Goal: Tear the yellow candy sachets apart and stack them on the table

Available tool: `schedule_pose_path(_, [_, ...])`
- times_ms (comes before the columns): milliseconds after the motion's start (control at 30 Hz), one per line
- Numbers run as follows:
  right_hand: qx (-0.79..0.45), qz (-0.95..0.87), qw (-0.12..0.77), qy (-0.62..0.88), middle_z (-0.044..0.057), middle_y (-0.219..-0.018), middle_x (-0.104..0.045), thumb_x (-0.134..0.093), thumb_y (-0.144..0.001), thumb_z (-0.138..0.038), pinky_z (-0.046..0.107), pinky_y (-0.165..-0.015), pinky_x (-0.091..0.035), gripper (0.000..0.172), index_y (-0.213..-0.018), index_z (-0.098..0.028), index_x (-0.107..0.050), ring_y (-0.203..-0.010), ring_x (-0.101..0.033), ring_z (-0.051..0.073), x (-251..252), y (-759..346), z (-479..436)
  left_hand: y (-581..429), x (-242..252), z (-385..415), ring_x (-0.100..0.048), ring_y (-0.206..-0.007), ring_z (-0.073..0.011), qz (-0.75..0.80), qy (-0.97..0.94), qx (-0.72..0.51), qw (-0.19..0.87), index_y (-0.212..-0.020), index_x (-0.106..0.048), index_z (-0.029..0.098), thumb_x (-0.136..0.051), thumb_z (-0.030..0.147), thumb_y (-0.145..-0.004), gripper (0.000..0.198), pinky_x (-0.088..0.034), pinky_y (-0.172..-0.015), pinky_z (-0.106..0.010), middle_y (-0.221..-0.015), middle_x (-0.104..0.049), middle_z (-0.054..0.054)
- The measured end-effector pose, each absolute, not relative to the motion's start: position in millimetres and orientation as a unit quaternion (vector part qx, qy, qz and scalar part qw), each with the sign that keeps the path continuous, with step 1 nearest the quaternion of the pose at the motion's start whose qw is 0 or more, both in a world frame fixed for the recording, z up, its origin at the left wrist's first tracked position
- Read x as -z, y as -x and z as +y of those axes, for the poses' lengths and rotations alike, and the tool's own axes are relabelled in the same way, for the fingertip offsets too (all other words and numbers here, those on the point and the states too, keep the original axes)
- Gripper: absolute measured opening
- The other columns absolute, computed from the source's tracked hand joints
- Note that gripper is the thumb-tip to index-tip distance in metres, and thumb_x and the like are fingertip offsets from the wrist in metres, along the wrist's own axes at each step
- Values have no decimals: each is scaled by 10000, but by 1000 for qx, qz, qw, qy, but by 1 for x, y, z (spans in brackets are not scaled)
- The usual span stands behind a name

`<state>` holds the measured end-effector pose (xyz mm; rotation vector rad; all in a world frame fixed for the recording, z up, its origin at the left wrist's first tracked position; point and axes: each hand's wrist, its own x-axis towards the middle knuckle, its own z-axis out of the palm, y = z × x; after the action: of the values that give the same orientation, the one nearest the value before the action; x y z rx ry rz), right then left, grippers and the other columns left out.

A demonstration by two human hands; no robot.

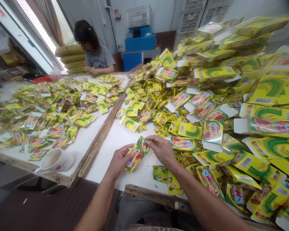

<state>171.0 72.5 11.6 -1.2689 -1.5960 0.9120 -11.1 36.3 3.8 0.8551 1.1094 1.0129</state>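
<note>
Head view: left hand [119,161] clamped on a yellow carton [133,163] at six o'clock; right hand [162,150] pinched on a small green packet [142,143] at the carton's upper end (whether inserted: cannot tell); carton heap [214,109], three o'clock; white mug [51,162], eight o'clock.

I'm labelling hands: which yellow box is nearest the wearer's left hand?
The box gripped in the left hand; unlike the piled boxes, it's held up.

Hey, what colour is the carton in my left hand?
The carton in your left hand is mostly yellow with some red; the head view shows it best.
</note>
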Motion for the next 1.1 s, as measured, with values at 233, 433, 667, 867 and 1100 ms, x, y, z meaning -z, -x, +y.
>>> schedule_pose_path(233, [-381, -646, 436, 497, -9, -614, -620, -686, -678, -322, 248, -539, -416, 145, -720, -191, -637, -547, -530, 129, -16, -170, 72, 12, -10, 36, -661, -660, -148, 455, -310, -439, 710, -999, -666, 113, -784, 241, -608, 428, -493, -628, -220, -830, -729, -86])
schedule_pose_path(433, [-329, -668, 434, 507, -1, -634, -636, -626, -746, -276, 262, -594, -420, 92, -691, -206, -645, -597, -552, 144, -21, -165, 66, 7, -7, 39, -659, -640, -146, 475, -305, -477, 673, -1024, -651, 136, -788, 261, -601, 462, -498, -620, -225, -787, -731, -58])
schedule_pose_path(667, [-334, -740, 336, 478, 58, -911, -683, -557, -817, -246, 431, -903, -342, 151, -794, -244, -706, -1048, -538, 238, -25, -169, 67, 10, -7, 39, -665, -700, -158, 497, -404, -426, 639, -1014, -661, 155, -760, 276, -639, 407, -501, -660, -230, -816, -733, -39])
schedule_pose_path(867, [-419, -724, 300, 459, 38, -817, -698, -615, -762, -250, 461, -964, -307, 92, -789, -245, -702, -1176, -476, 259, -24, -168, 67, 10, -4, 38, -668, -687, -158, 504, -384, -424, 647, -982, -679, 155, -774, 285, -616, 400, -510, -648, -235, -834, -737, -48])
schedule_pose_path(1100, [-373, -646, 416, 521, 42, -824, -664, -686, -682, -229, 395, -875, -387, 54, -735, -222, -687, -945, -574, 221, -17, -165, 69, 7, -8, 40, -673, -762, -178, 479, -392, -450, 644, -1044, -664, 159, -766, 249, -628, 437, -515, -708, -257, -899, -733, -51])
